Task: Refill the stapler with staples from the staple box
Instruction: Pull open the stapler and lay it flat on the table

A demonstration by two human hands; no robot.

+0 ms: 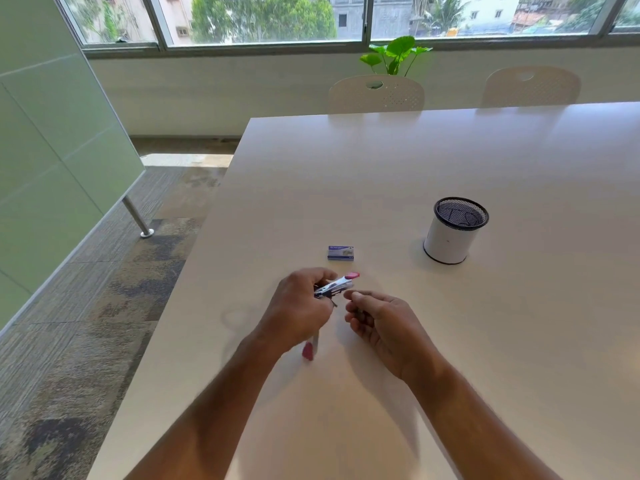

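Observation:
A small metal stapler [336, 285] with pink ends is held above the white table [450, 323] in my left hand [300, 306]. It is swung wide apart: one arm points up and right to a pink tip, and another pink-tipped part [308, 351] hangs down below my left hand. My right hand [379, 322] sits just right of the stapler with curled fingers, thumb and forefinger pinched near the stapler's end; what they pinch is too small to see. The blue staple box [340, 253] lies shut on the table just beyond the hands.
A white pen holder [450, 237] with a black mesh rim stands to the right of the box. Two white chairs [376, 94] and a green plant [394, 55] are at the table's far side. The table's left edge drops to carpeted floor.

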